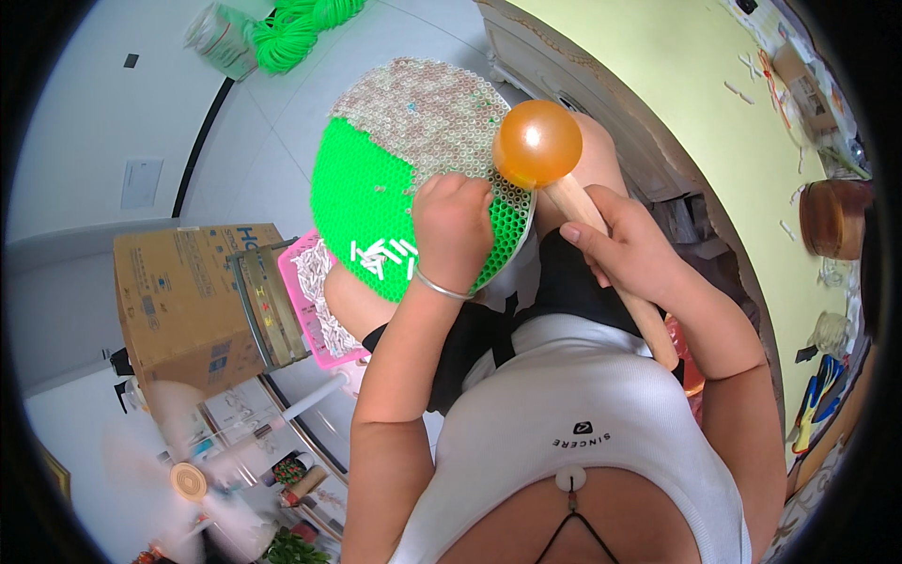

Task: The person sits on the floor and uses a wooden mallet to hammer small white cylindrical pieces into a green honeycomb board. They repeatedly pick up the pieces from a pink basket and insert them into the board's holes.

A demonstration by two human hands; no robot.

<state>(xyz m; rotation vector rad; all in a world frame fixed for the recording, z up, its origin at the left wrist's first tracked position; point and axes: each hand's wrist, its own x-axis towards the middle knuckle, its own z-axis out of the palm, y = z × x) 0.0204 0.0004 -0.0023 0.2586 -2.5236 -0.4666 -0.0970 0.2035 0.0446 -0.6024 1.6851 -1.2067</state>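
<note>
A round green honeycomb-like panel (pixel 352 193) rests across the lap, its far part covered with small greyish ring-shaped pieces (pixel 423 103). My left hand (pixel 454 226) is closed over the panel near the edge of those rings; whatever its fingers hold, if anything, is hidden. Several short white sticks (pixel 381 256) lie loose on the green part, just left of the left wrist. My right hand (pixel 625 235) is wrapped round the wooden handle of a mallet (pixel 538 144). The mallet's round, shiny orange head hangs over the panel's right edge, right of my left hand.
A pink basket (pixel 329 354) full of white sticks stands left of the panel. Beyond it are a cardboard box (pixel 178 301) and a spinning fan (pixel 189 481). Bright green cord (pixel 291 38) lies at the far left. A yellow-topped table (pixel 676 85) curves along the right, holding a wooden container (pixel 833 219).
</note>
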